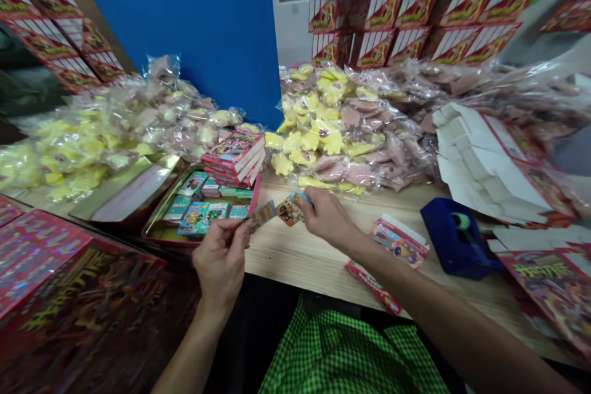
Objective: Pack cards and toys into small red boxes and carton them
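Between finger and thumb, my left hand (224,253) pinches a small printed card (263,215) just in front of the tray. My right hand (325,214) grips another colourful card (290,208), its edge close to the first one; whether the two touch I cannot tell. Left of them lies a red-rimmed tray (154,221) holding stacks of teal and blue cards (194,217). Several red printed boxes (235,154) are piled on the tray's back corner. Under my right forearm, a red and white carton (399,240) and a flat red box (373,286) rest on the tabletop.
Bagged yellow and pink plush pieces (323,129) heap along the back, with another heap (83,141) at left. A blue tape dispenser (455,240) and unfolded cartons (489,160) occupy the right. Large red boxes (92,308) stand front left. A blue panel (184,24) rises behind.
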Tool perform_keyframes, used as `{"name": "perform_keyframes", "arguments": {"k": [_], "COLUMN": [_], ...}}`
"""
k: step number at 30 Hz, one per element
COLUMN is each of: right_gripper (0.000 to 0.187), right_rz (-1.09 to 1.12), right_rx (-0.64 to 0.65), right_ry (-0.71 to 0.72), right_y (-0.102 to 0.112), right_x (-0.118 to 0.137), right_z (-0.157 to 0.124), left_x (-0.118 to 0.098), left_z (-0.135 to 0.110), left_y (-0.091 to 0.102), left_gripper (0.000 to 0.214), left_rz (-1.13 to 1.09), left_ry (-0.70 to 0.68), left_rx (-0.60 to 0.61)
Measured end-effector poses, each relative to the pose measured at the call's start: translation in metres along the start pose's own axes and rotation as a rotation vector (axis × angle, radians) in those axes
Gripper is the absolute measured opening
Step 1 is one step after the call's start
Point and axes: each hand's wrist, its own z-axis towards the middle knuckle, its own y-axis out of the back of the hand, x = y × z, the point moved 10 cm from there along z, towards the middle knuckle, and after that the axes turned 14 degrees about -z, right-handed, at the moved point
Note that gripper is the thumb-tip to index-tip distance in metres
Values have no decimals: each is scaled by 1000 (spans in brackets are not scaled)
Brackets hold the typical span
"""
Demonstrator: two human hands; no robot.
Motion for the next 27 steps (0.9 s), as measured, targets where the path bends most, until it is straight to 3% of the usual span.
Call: {"name": "perform_keyframes", "arguments": {"k": [3, 6, 8, 10, 13, 16, 19, 21, 23, 27], "right_gripper": [25, 24, 15, 9, 18, 39, 42, 42, 40, 23], "right_rz": [153, 422, 477, 320, -44, -336, -510, -558, -552, -461], "right_rx": [59, 174, 148, 41, -147, -382, -498, -525, -547, -571], "right_ry": [-1, 62, 55, 22, -31, -160, -234, -226, -210, -123], "right_y": [3, 3, 15, 40, 94, 158, 193, 199, 197, 192], "right_x": [1, 6, -4, -26, -63, -104, -131, -139, -140, -116], "right_z": [8, -10, -25, -38, -58, -84, -106, -114, -120, -126], "left_x": [5, 15, 23, 30, 28, 14, 16, 23, 20, -9], "left_z": [8, 6, -2, -15, -47, -94, -142, -155, -152, -128], "left_y": [-34, -71, -95, -125, -176, -240, -292, -304, -303, -269], "left_gripper": [32, 40, 47, 56, 69, 89, 110, 115, 115, 121], "left_rz": [-260, -381, -447, -443, -225, 117, 436, 568, 551, 308], "left_ry": [217, 330, 371, 394, 343, 186, 101, 88, 27, -210], "left_rx": [78, 151, 163, 213, 348, 631, 933, 1002, 966, 734]}}
